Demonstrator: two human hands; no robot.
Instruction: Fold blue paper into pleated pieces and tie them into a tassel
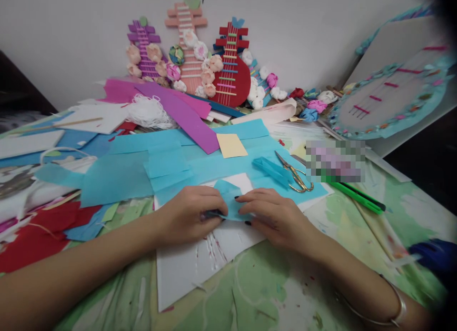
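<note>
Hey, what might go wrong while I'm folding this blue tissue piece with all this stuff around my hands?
1. The blue tissue piece looks thin; pinched between the left hand and right hand, it may tear or crease off-line.
2. The scissors lie near the right hand on loose blue sheets; a sideways move could nudge or snag them.
3. The white board underneath shows streaks, possibly glue, that might mark the tissue.

Light blue paper, gold-handled scissors, green pen, yellow card
</note>
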